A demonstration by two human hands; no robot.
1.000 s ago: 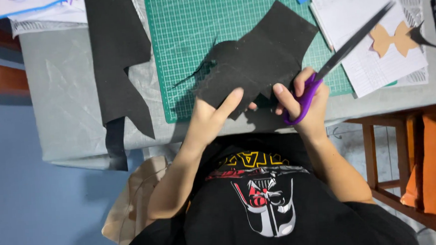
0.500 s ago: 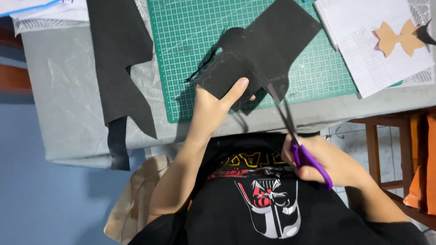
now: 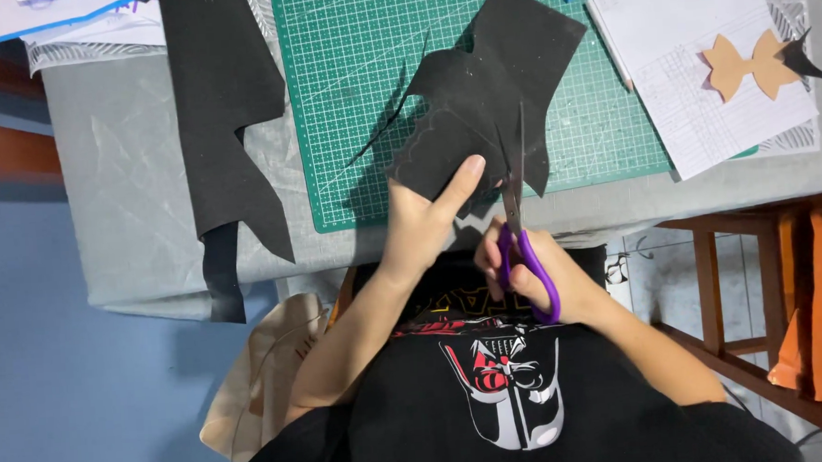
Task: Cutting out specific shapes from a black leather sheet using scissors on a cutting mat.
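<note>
1. The left hand [image 3: 425, 223] of the person is closed on the near edge of a flat black sheet of foam or felt with an irregular cut outline [image 3: 493, 91]; the thumb lies on top of the sheet and the other fingers seem to be under it.
2. The right hand [image 3: 533, 270] has its fingers through the loops of a pair of scissors with purple handles and dark blades [image 3: 519, 225] and grips them firmly. The blades point away from the body and are almost closed, with the tips inside the sheet, just beside the left thumb.
3. The black sheet is held a little above a green cutting mat with a white grid [image 3: 355, 65], over its near edge, and it throws a shadow on the mat.
4. As a judgement: the cutting looks partly done. The left and near edges of the sheet already have a curved, notched shape, and a thin curl of black offcut hangs at its left side. The far right corner is square and seems uncut, so a good part of the outline is probably left.
5. A long black strip of the same material [image 3: 227, 128] lies to the left on the grey cloth-covered surface [image 3: 128, 199].
6. To the right, a tan bow-shaped paper template [image 3: 747, 65] lies on a white printed sheet of paper [image 3: 704, 103].
</note>
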